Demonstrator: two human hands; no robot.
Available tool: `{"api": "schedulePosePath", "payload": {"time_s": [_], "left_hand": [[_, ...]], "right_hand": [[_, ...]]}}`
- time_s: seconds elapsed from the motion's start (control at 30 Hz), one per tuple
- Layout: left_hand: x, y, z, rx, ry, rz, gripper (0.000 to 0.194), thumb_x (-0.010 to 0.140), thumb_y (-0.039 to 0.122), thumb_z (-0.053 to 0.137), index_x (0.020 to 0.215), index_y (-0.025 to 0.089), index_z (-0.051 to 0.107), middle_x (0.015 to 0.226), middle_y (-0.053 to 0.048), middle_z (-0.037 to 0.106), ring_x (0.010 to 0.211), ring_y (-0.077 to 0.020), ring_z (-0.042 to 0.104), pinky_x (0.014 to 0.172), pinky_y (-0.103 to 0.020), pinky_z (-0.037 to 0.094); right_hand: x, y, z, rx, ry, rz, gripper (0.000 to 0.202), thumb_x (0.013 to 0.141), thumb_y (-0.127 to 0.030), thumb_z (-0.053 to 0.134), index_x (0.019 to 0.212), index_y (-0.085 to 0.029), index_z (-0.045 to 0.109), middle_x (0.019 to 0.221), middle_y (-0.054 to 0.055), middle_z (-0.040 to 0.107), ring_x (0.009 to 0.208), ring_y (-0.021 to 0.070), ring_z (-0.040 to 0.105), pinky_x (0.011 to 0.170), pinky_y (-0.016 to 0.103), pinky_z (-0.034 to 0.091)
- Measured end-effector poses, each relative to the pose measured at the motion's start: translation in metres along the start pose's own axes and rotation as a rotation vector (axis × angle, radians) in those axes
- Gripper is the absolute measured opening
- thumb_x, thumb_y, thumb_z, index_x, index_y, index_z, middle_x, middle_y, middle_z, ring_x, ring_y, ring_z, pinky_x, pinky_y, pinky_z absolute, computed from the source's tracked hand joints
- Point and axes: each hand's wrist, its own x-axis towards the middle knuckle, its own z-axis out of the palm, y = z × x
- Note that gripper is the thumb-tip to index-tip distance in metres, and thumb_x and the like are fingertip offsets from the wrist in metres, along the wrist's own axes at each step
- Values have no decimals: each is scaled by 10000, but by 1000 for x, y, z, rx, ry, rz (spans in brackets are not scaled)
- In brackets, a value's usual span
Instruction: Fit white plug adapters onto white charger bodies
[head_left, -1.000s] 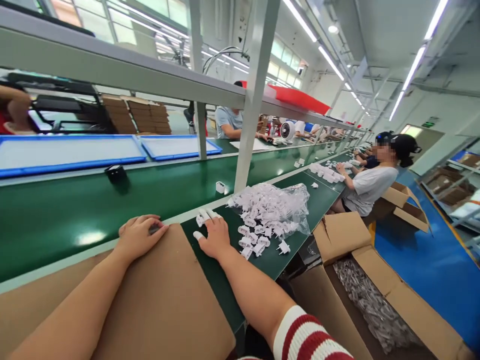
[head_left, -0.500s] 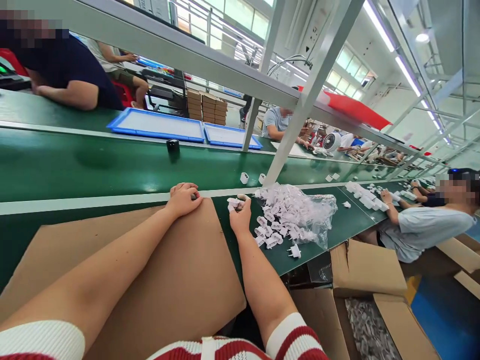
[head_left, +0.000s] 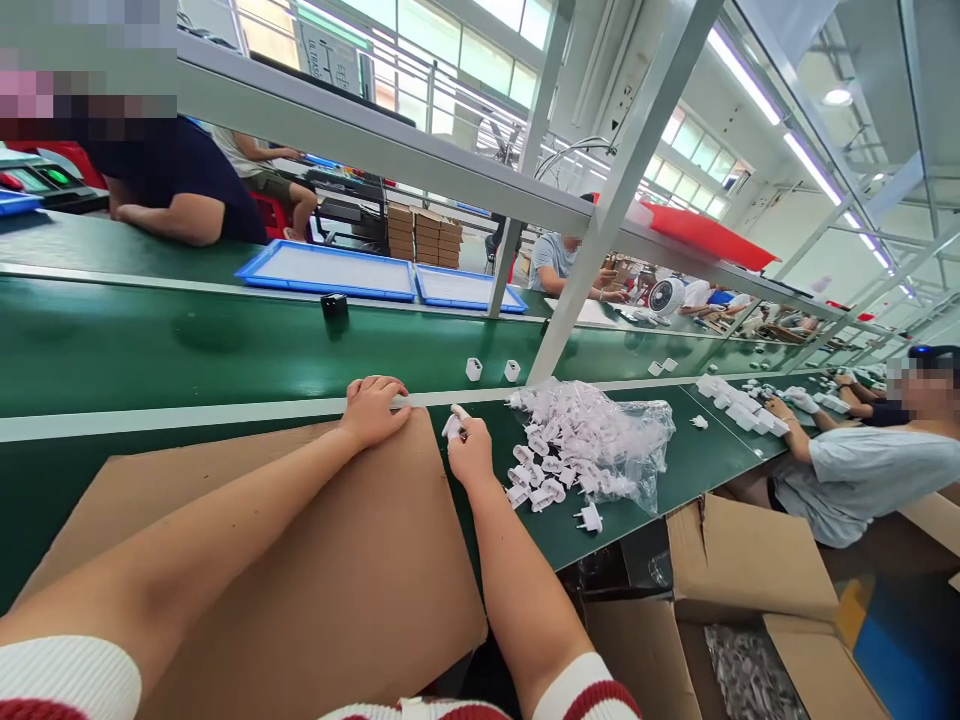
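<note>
My left hand (head_left: 375, 412) lies over the far right corner of a brown cardboard sheet (head_left: 315, 570), beside the white rail. Its thumb is apart from the fingers and I see nothing between them; the fingertips are partly hidden. To the right of the sheet, my right hand (head_left: 471, 450) is closed on a small white plug piece (head_left: 453, 428), mostly covered by the fingers. A white cover sits on one fingertip. Right of that hand lies a pile of white plug pieces (head_left: 540, 470), partly in a clear plastic bag (head_left: 637, 450). One plug (head_left: 590, 518) with two pins lies near the table edge.
Two white housings (head_left: 473, 369) and a black block (head_left: 334, 306) sit on the green belt (head_left: 187, 350). Beyond are blue-rimmed trays (head_left: 330, 272). A slanted metal post (head_left: 577, 280) rises ahead. Open cartons (head_left: 750, 550) stand lower right, near a co-worker (head_left: 855, 450).
The black block and white housings have shifted left along the belt. My right hand has turned, so less of the plug piece shows. My left hand stays at the sheet's corner.
</note>
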Motion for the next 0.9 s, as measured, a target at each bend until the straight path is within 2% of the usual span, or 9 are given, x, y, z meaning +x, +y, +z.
{"api": "schedulePosePath", "payload": {"time_s": [0.1, 0.17, 0.3, 0.37, 0.47, 0.57, 0.67, 0.8, 0.9], "left_hand": [[18, 10, 2, -6, 6, -33, 331, 900, 403, 560, 1106, 238, 761, 1388, -124, 727, 1446, -375, 505, 1220, -547, 325], [37, 19, 6, -15, -9, -54, 370, 919, 414, 566, 1178, 232, 759, 1432, -126, 706, 1471, -375, 482, 1221, -537, 343], [80, 39, 23, -44, -76, -115, 471, 931, 479, 623, 1312, 222, 724, 1509, -133, 657, 1474, -369, 493, 1193, -479, 423], [96, 49, 33, -61, -117, -171, 613, 902, 560, 684, 1388, 187, 681, 1515, -170, 644, 1451, -383, 524, 1161, -464, 468], [110, 63, 47, -87, -167, -269, 904, 781, 671, 808, 1452, 97, 617, 1480, -257, 643, 1403, -439, 569, 1091, -481, 529], [113, 72, 53, -123, -206, -329, 736, 842, 580, 771, 1369, 78, 667, 1362, -274, 711, 1290, -447, 658, 1005, -479, 566], [106, 74, 48, -161, -205, -330, 472, 932, 378, 622, 1313, 115, 715, 1316, -226, 753, 1236, -400, 705, 981, -437, 569], [74, 60, 17, -217, -167, -251, 497, 906, 344, 576, 1341, 155, 721, 1307, -146, 772, 1211, -331, 719, 1006, -371, 559], [26, 39, -15, -266, -166, -194, 503, 872, 403, 586, 1298, 194, 751, 1211, -80, 803, 1109, -282, 740, 992, -332, 564]], "right_hand": [[-11, -12, -6, -179, -34, -78, 364, 950, -151, 577, 1305, -182, 650, 1147, 101, 722, 980, 215, 722, 916, 327, 575], [-18, -20, -10, -333, -94, -136, 327, 927, -140, 615, 1247, -188, 666, 1148, 99, 725, 1032, 233, 707, 919, 332, 558], [-28, -30, -15, -667, -332, -169, 271, 876, -126, 671, 1126, -211, 732, 1155, 102, 699, 1071, 267, 671, 832, 326, 528], [-29, -30, -14, -751, -408, -154, 310, 880, -128, 675, 1166, -219, 751, 1190, 108, 678, 1055, 265, 669, 761, 310, 510], [-25, -24, -9, -748, -393, -154, 364, 865, -93, 669, 1190, -223, 765, 1185, 102, 680, 1051, 258, 668, 737, 304, 502], [-16, -13, -6, -540, -285, -120, 321, 836, -76, 693, 1107, -218, 789, 1100, 73, 716, 1010, 232, 682, 797, 303, 524], [-6, -6, -3, -106, -140, 14, 194, 825, -180, 778, 1014, -213, 803, 1021, 39, 744, 880, 180, 692, 807, 287, 538], [3, -10, -2, 452, -64, 249, 231, 729, -311, 845, 925, -196, 803, 863, 21, 759, 747, 155, 650, 665, 259, 493], [2, -16, -3, 651, -87, 349, 242, 624, -271, 862, 838, -190, 785, 843, 26, 769, 739, 148, 649, 636, 247, 467]]}}
